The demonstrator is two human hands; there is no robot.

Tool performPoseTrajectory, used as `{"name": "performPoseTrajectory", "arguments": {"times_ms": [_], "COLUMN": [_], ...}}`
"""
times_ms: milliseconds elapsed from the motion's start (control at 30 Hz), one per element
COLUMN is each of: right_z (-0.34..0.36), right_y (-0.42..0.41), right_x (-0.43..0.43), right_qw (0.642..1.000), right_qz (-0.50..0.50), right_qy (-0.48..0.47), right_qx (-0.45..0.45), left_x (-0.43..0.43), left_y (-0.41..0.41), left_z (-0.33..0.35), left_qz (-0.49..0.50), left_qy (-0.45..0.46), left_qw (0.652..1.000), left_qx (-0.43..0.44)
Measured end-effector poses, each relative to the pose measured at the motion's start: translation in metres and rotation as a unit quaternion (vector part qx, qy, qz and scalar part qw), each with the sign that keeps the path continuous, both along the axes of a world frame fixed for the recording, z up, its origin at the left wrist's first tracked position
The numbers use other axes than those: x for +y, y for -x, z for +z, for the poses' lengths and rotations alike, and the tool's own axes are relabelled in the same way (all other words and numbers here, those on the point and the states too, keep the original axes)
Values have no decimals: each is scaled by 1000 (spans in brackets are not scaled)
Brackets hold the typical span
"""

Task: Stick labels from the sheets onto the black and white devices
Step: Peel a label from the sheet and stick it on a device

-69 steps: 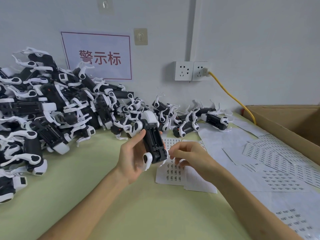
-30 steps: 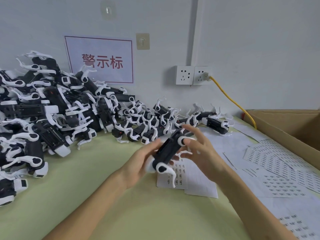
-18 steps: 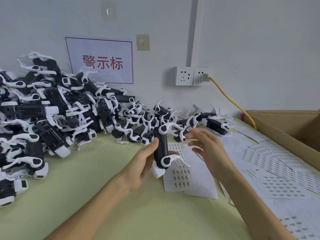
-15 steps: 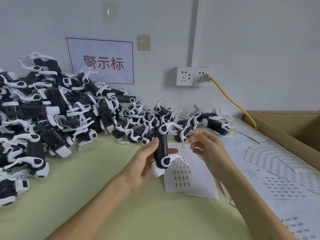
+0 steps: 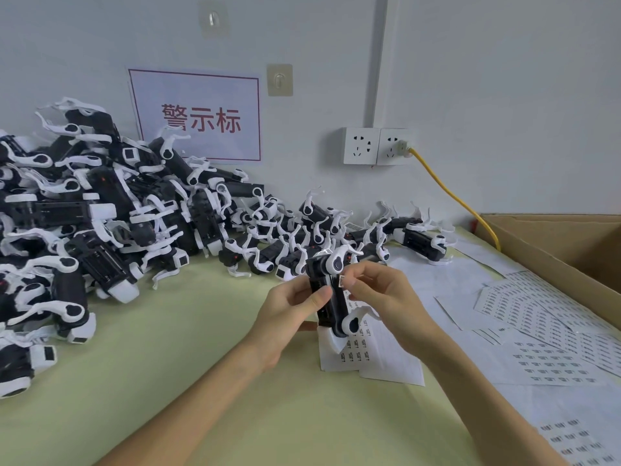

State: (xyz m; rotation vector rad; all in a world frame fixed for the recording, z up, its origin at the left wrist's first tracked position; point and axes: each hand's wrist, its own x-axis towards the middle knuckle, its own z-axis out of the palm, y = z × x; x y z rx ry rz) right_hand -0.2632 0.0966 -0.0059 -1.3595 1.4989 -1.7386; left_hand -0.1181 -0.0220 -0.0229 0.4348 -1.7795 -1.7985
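Because the label [image 5: 341, 282] needs a steady face, my left hand [image 5: 289, 309] grips the device [image 5: 331, 297] upright over the sheet [image 5: 386, 358] on the worktop [image 5: 201, 364], while my right hand [image 5: 379, 294] pinches the label at its side.

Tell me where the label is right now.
In the head view, near the centre: the right hand pinches the label at the side of the device held by the left hand.
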Motion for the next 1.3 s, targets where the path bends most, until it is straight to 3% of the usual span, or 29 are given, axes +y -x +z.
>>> {"name": "performPoseTrajectory", "arguments": {"times_ms": [300,667,1167,1300], "right_z": [-2,-7,-6,-6], "right_y": [1,1,-2,0], "right_x": [-2,-4,-2,-2], "right_qw": [991,977,971,983], "right_qz": [-68,-127,-147,-123], "right_qy": [-14,-17,-20,-31], "right_qx": [113,169,185,129], "left_x": [0,-2,-3,-7], "left_y": [3,4,4,2], "left_z": [-6,-9,-10,-13], "left_qz": [17,30,28,23], "left_qy": [28,46,63,90], "left_qw": [999,998,998,996], "left_qx": [4,8,-2,-10]}}
